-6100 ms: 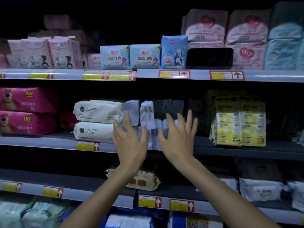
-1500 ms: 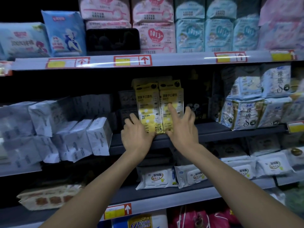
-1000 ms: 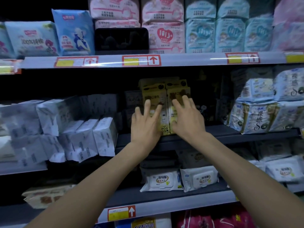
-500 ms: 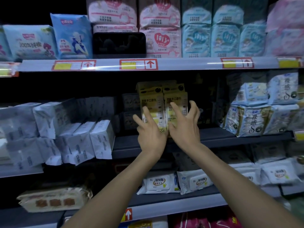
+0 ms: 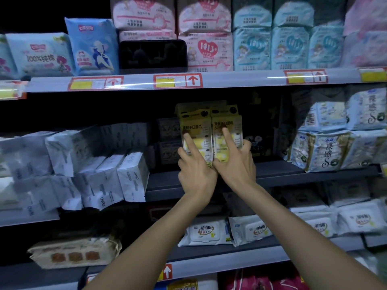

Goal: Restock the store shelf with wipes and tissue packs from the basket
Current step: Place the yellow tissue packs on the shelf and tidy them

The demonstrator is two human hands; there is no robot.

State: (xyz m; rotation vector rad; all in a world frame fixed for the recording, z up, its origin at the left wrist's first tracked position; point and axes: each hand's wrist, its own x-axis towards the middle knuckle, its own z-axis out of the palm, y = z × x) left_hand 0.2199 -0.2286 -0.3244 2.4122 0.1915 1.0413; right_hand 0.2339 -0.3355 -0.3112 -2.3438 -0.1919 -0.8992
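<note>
Yellow wipe packs (image 5: 210, 130) upright on middle shelf (image 5: 293, 170), both hands' fingers (image 5: 189, 143) touching.

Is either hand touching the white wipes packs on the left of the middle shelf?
No, the left hand and right hand both rest on the yellow packs, away from the white wipes packs.

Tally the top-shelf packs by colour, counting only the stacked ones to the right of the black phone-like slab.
Pink packs: 4 in view, in two stacked columns
Light blue packs: 5 in view, three below and two on top
Total: 9, leaving out the blurred pinkish packs at the far right edge.
</note>
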